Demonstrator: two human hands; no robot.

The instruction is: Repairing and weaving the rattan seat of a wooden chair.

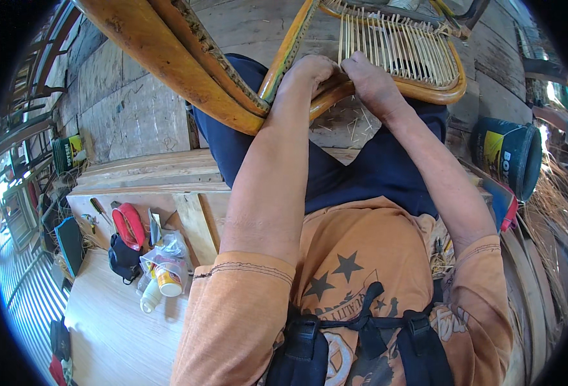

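Observation:
A wooden chair frame [326, 103] with a glossy orange-brown finish lies across my knees. Pale cane strands [396, 48] run side by side over the right part of its seat opening; the left part has none. At the bare front rail, my left hand [313, 72] is closed, its fingers curled down and partly hidden. Close beside it, my right hand [373, 85] is also closed, thumb and fingers pressed together by the leftmost strand. Whatever is between the fingers of either hand is too small or covered to see. A thick curved chair piece [187, 64] slants past my left forearm.
Dark buckets stand at the right [506, 154] and left [67, 153]. A low wooden bench [149, 177] runs behind my left leg. Near it hang a red roll [128, 225], a black cap [124, 257] and a bag of containers [168, 264]. Cane scraps [358, 125] litter the floor.

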